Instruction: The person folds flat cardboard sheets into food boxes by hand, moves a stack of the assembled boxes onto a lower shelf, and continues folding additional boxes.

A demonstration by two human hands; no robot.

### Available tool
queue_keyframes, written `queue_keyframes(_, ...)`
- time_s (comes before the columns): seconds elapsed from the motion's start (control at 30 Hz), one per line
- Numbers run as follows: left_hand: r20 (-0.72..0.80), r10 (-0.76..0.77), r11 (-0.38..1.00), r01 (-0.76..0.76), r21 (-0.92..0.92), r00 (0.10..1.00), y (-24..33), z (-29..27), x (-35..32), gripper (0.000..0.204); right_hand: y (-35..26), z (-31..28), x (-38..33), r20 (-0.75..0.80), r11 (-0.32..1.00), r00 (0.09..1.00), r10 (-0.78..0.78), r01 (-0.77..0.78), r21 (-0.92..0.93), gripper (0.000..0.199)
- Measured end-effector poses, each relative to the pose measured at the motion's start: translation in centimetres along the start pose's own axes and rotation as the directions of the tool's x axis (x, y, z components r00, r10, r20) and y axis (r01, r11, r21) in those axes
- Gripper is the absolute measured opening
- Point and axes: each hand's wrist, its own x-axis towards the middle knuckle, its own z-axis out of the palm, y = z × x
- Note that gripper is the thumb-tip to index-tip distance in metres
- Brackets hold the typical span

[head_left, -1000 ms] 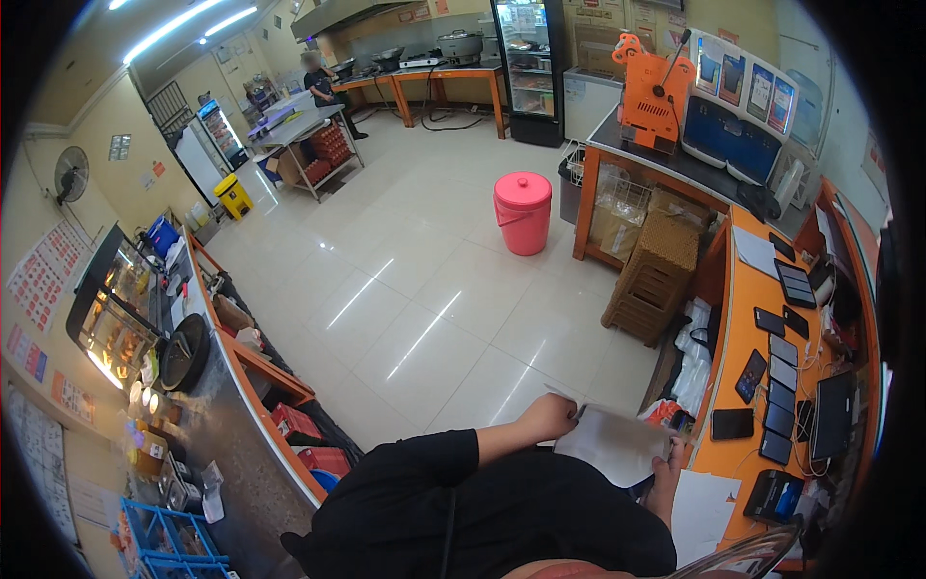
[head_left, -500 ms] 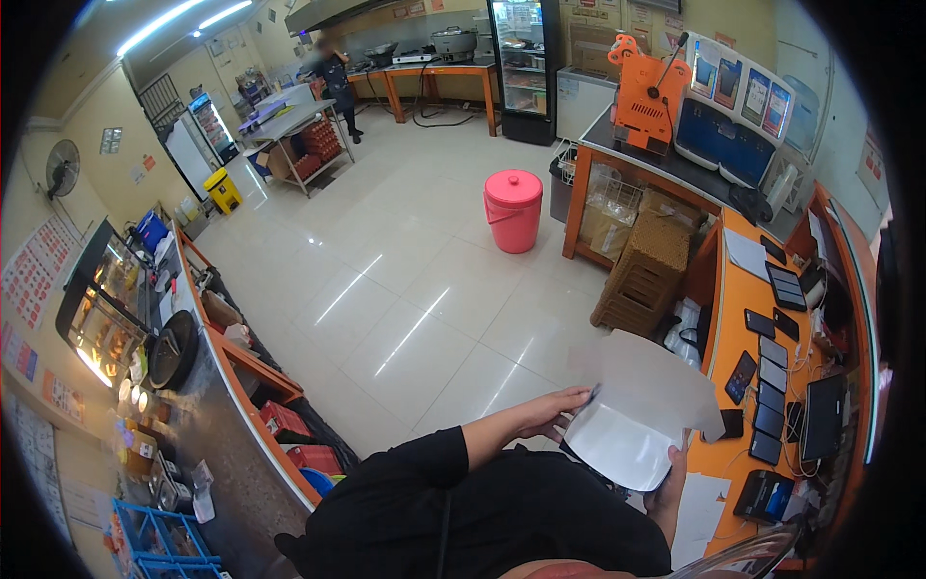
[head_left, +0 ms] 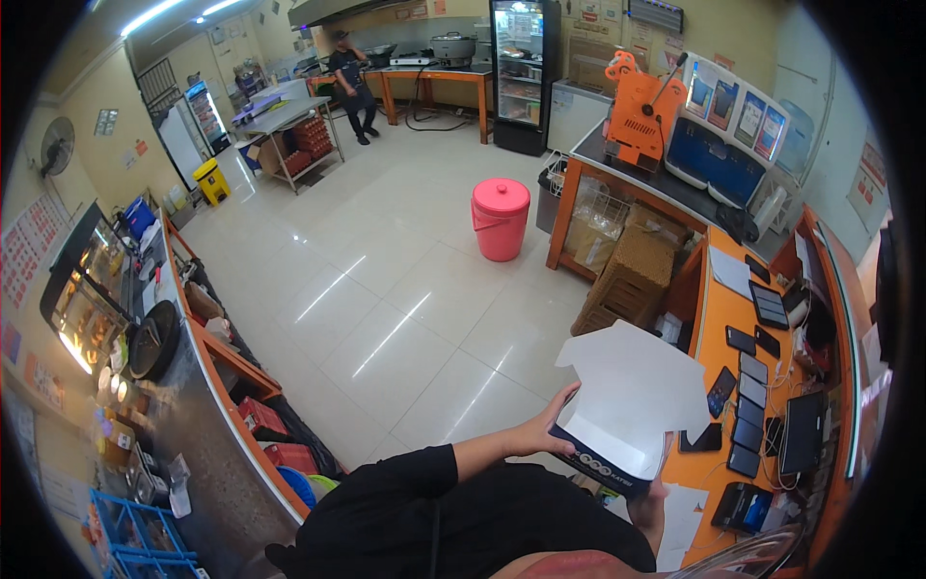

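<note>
A cardboard food box (head_left: 608,434), white inside and dark blue with white print outside, is held in front of my body at the lower right. Its wide white lid flap (head_left: 637,372) stands open, away from me. My left hand (head_left: 542,427) grips the left wall, thumb on the outer face. On the near right corner, my right hand (head_left: 649,510) is closed around the box, with some fingers hidden behind it. Nothing shows inside the box.
An orange counter (head_left: 719,318) with several phones and tablets runs along my right. To the left stands a metal-topped counter (head_left: 198,434) with a food warmer (head_left: 92,280). A pink lidded bucket (head_left: 501,222) is on the floor ahead. A person (head_left: 349,82) stands far back.
The box has gone from a curved, flattened shape to raised walls, its dark printed side now facing me. Both hands shifted their hold. The far person has changed stance.
</note>
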Motion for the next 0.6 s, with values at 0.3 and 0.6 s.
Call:
queue_keyframes(0.3,0.194,0.032,0.983,-0.067,0.174,0.980,1.2,1.8,1.9,0.131,-1.2,0.8,-3.4,-0.280,0.964,0.940,-0.195,0.132,-0.229,0.107)
queue_keyframes(0.6,0.526,0.554,0.687,-0.711,0.148,0.645,5.6,12.9,12.4,0.131,-7.1,-0.1,-11.3,-0.338,0.300,0.203,-0.919,-0.197,-0.933,0.088)
